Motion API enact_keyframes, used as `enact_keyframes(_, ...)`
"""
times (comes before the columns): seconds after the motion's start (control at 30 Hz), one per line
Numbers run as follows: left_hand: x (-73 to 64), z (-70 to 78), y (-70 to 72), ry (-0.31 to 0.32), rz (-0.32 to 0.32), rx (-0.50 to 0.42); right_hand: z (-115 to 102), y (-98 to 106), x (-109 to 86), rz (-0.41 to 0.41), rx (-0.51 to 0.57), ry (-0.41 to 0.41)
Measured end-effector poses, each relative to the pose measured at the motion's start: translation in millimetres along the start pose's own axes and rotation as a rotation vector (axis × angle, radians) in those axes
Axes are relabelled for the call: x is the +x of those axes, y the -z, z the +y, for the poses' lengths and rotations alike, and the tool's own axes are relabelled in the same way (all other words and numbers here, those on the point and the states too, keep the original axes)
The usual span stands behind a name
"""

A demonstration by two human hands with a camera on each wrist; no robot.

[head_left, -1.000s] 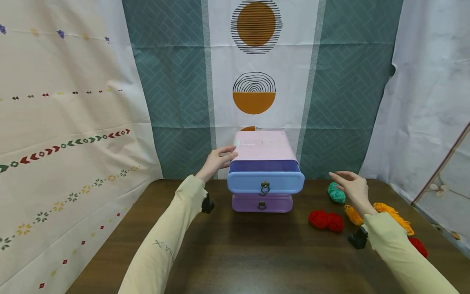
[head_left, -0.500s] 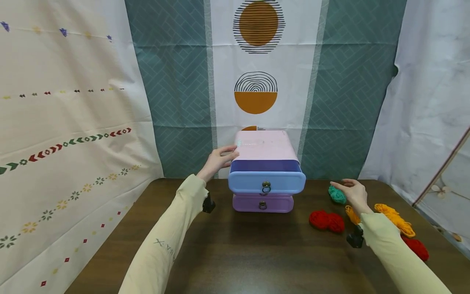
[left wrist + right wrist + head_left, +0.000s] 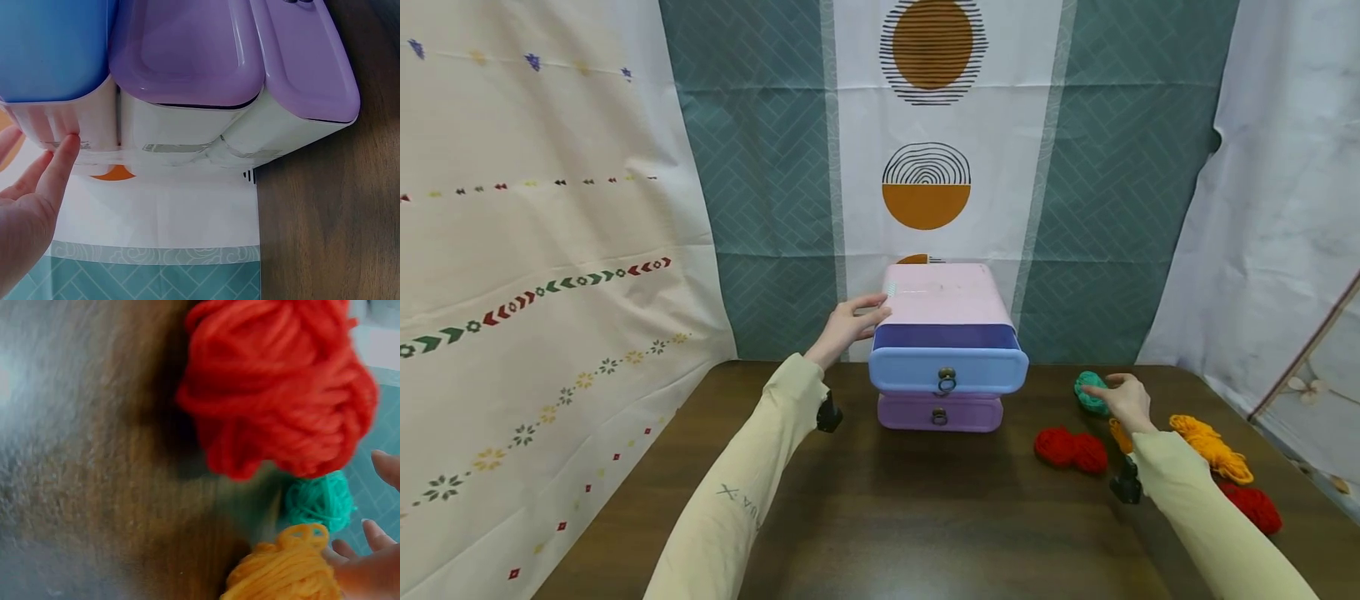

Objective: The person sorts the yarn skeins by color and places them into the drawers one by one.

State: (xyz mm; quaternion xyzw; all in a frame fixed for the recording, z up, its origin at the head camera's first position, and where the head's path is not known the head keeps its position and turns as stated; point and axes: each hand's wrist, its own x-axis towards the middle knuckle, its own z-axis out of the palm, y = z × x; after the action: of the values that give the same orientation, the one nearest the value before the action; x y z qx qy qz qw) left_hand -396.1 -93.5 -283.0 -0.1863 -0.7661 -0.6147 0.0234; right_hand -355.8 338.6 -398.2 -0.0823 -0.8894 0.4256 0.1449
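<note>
My left hand (image 3: pixel 846 327) rests against the upper left side of a small pink-topped drawer unit (image 3: pixel 943 292), its fingertips on the pale side wall in the left wrist view. The top blue drawer (image 3: pixel 910 371) is pulled out, showing its inside. Two purple drawers sit below it; in the head view the lowest purple drawer (image 3: pixel 973 412) shows best. My right hand (image 3: pixel 1129 406) hovers beside a teal yarn ball (image 3: pixel 1087 393), thumb and fingers apart, holding nothing. Close by in the right wrist view are a red yarn bundle (image 3: pixel 281 387) and an orange yarn bundle (image 3: pixel 284 569).
On the dark wooden table (image 3: pixel 940 517), more orange yarn (image 3: pixel 1213 450) and a second red bundle (image 3: pixel 1255 508) lie beyond the right forearm. A patterned cloth (image 3: pixel 550 333) hangs on the left, and a teal and white curtain (image 3: pixel 767 167) hangs behind the drawer unit.
My right hand has come down toward the teal yarn ball, which it now partly overlaps in the head view. My left hand stays on the drawer unit, and the blue drawer stays pulled out.
</note>
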Motion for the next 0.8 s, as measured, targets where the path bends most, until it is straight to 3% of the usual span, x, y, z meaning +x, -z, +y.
enact_keyframes(0.43, -1.2, -2.7, 0.6, -0.013, -0.005, 0.007, 7.2, -10.3, 4.6, 0.055, -0.103, 0.029)
enact_keyframes(0.8, -2.8, -0.4, 1.2, -0.012, -0.005, 0.004, 2.9, -12.1, 4.6, 0.009, -0.150, -0.026)
